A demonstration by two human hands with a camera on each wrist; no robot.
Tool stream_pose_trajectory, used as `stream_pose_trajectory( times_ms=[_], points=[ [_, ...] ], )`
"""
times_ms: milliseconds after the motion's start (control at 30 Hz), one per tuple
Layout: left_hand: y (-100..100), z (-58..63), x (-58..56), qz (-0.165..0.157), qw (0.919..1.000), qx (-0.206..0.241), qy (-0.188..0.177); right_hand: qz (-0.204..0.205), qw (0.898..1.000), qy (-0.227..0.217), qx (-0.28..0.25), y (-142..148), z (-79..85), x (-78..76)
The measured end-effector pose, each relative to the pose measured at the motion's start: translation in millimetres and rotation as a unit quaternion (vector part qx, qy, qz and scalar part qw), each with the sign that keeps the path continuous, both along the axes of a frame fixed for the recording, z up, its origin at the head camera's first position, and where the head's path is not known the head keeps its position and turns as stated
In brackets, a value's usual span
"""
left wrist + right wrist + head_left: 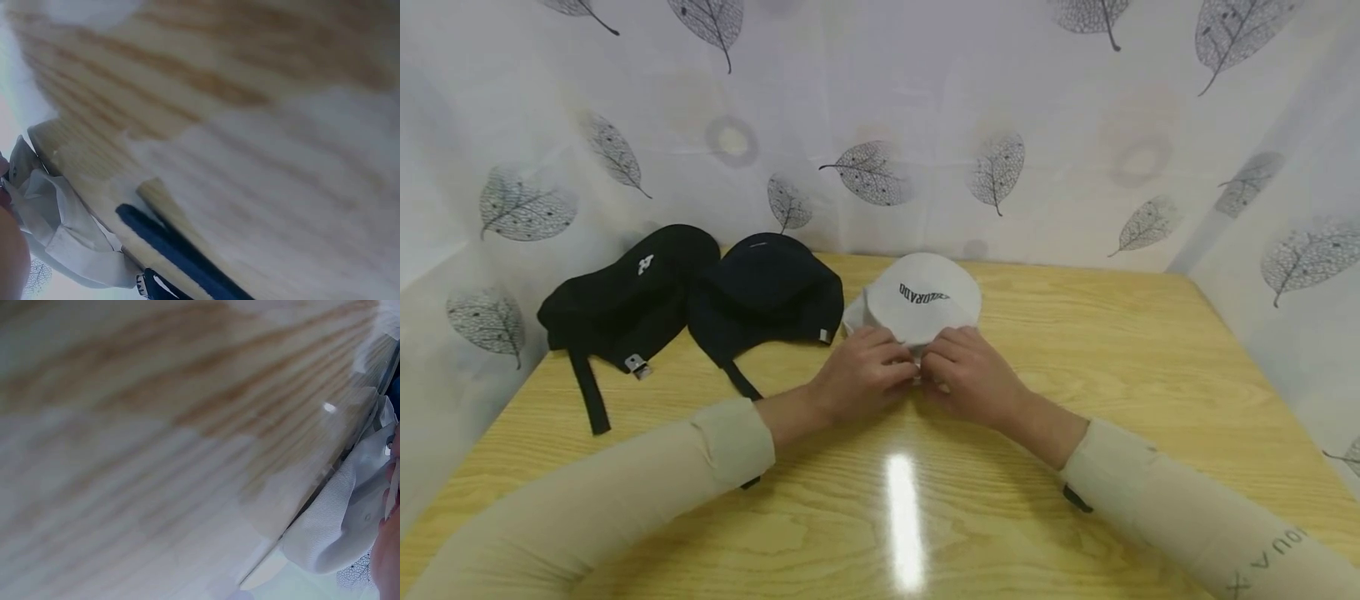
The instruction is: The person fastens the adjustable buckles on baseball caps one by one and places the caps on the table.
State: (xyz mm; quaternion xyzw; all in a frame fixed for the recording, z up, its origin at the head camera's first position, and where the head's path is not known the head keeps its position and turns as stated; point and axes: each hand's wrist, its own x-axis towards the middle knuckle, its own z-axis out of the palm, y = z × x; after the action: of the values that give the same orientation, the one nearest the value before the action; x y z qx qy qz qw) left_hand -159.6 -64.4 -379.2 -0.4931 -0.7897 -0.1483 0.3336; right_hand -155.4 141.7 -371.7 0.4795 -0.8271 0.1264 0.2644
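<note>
A white cap with dark "COLORADO" lettering lies at the back middle of the table. My left hand pinches its near edge from the left, fingers curled. From the right, my right hand grips the same edge, close to the left one. The right wrist view shows a white strap of the cap between the fingers. In the left wrist view the cap's pale cloth stands beside the hand, mostly cut off at the frame's side. The fingertips hide the exact spot held.
To the left lie a navy cap and a black cap, their straps trailing toward the near side. The navy strap runs below my left forearm. A leaf-print curtain stands behind the wooden table.
</note>
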Motion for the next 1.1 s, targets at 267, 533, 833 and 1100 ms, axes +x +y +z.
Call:
stream_pose_trajectory(
  times_ms=[267,533,833,1100],
  points=[
    [-0.7,1.3,0.8,0.001,0.9999,0.001,-0.013,-0.002,1.000,-0.003,-0.006,-0.3,-1.0,-0.4],
    [-1.4,1.6,0.2,0.001,0.9999,0.000,-0.014,0.001,1.000,-0.013,-0.013,-0.7,-0.5,1.0],
    [-1.3,1.8,0.4,-0.001,0.9999,0.005,-0.013,0.001,1.000,-0.009,-0.013,-0.7,-1.6,0.0],
    [-0.5,0.6,0.7,0.001,0.9999,0.003,-0.015,-0.007,1.000,-0.011,-0.001,-0.4,0.2,1.9]
  ],
)
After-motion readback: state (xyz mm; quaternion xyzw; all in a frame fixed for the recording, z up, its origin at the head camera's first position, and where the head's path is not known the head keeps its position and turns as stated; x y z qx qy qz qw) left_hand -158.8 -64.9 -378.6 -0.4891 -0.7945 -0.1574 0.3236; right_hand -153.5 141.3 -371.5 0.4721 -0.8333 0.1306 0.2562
